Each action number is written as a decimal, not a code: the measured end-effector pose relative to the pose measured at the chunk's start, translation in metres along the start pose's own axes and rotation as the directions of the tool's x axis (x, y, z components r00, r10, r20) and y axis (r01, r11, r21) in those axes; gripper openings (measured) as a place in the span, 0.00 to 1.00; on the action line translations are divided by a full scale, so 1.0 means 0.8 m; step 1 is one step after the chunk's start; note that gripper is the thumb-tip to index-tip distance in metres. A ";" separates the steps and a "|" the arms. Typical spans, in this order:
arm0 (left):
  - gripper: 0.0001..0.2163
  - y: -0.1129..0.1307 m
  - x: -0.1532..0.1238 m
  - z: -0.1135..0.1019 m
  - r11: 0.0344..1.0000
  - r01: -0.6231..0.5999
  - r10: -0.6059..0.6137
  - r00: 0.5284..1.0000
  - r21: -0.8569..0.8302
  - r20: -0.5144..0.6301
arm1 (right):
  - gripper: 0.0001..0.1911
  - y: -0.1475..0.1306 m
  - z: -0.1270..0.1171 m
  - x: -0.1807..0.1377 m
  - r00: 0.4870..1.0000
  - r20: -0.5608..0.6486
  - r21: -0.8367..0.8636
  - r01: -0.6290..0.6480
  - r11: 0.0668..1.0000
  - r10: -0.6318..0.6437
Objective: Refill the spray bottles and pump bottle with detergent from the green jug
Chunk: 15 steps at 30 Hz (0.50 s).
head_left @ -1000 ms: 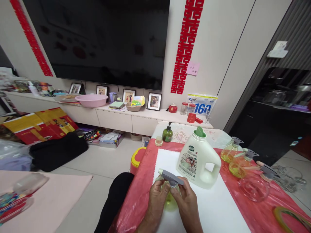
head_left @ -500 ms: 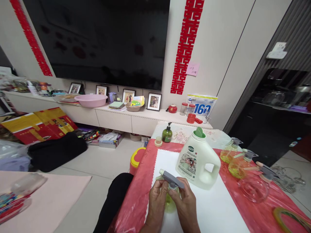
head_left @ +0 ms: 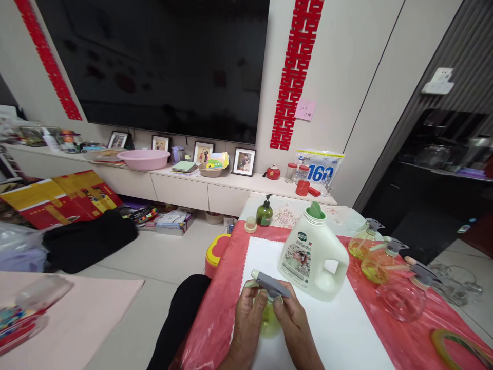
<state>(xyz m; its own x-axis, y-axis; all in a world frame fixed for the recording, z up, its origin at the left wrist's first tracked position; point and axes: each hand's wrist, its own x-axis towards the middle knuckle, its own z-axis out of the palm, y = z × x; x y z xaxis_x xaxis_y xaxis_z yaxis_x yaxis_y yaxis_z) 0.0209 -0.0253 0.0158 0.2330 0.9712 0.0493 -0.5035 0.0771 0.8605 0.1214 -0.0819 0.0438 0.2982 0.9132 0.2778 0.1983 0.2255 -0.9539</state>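
Both my hands are closed around the neck of a clear spray bottle (head_left: 269, 324) with yellowish liquid inside and a grey trigger head (head_left: 272, 284). My left hand (head_left: 248, 318) grips it from the left, thumb against the collar below the head. From the right, my right hand (head_left: 295, 318) pinches the same collar with thumb and fingers. The bottle stands over the white mat (head_left: 335, 334); its base is partly hidden by my hands. Just behind it is an uncapped pale green detergent jug (head_left: 314, 252) with a green spout.
Several more spray bottles line the right side: two with yellow liquid (head_left: 361, 246) and a clear one (head_left: 402, 299). A tape roll (head_left: 458, 349) lies at the front right. A green pump bottle (head_left: 264, 211) and a pale cap (head_left: 250, 224) stand at the back left of the red tablecloth (head_left: 215, 318).
My right thumb and fingers have shifted slightly around the collar of the spray bottle. The bottle stays in almost the same place, and the other things have not moved.
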 end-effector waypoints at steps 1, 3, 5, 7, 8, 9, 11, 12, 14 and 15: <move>0.20 0.000 0.000 0.001 1.000 0.000 0.000 1.000 -0.001 -0.004 | 0.21 0.001 -0.001 0.000 1.000 0.004 0.006 0.002 1.000 -0.002; 0.20 0.002 -0.001 0.002 1.000 0.010 -0.010 1.000 0.004 -0.008 | 0.20 0.007 -0.003 0.001 1.000 -0.010 0.001 0.010 1.000 -0.010; 0.21 0.004 -0.002 0.003 1.000 0.025 -0.025 0.999 0.013 -0.027 | 0.19 0.014 -0.001 0.001 0.998 -0.050 -0.024 0.039 0.999 -0.041; 0.22 0.007 -0.002 0.002 0.999 0.043 -0.042 0.998 0.029 -0.039 | 0.18 0.023 0.002 0.000 0.991 -0.105 -0.073 0.077 0.994 -0.084; 0.21 0.008 -0.002 0.001 0.998 0.047 -0.046 0.998 0.035 -0.035 | 0.18 0.028 0.005 0.000 0.986 -0.131 -0.102 0.087 0.991 -0.100; 0.21 0.009 -0.002 0.000 0.998 0.046 -0.046 0.999 0.043 -0.018 | 0.18 0.033 0.008 -0.001 0.981 -0.161 -0.128 0.092 0.988 -0.112; 0.20 0.008 0.000 -0.002 0.998 0.028 -0.030 0.999 0.058 0.034 | 0.19 0.045 0.014 -0.002 0.964 -0.232 -0.150 0.092 0.984 -0.126; 0.20 0.006 0.002 -0.003 0.998 0.012 -0.015 0.999 0.054 0.045 | 0.20 0.052 0.016 -0.002 0.953 -0.273 -0.147 0.092 0.985 -0.130; 0.22 -0.001 0.006 -0.003 1.000 -0.011 0.011 1.000 0.017 0.028 | 0.21 0.063 0.020 -0.001 0.934 -0.329 -0.125 0.101 0.987 -0.137; 0.23 -0.004 0.008 -0.002 1.000 -0.014 0.014 1.000 -0.014 0.009 | 0.22 0.068 0.021 0.001 0.934 -0.331 -0.111 0.106 0.988 -0.137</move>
<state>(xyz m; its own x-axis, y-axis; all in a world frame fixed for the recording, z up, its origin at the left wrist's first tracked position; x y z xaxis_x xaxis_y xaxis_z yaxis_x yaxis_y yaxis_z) 0.0228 -0.0191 0.0123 0.2330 0.9703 0.0659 -0.5185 0.0666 0.8525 0.1166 -0.0631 -0.0099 0.5601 0.7093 0.4280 0.3309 0.2822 -0.9005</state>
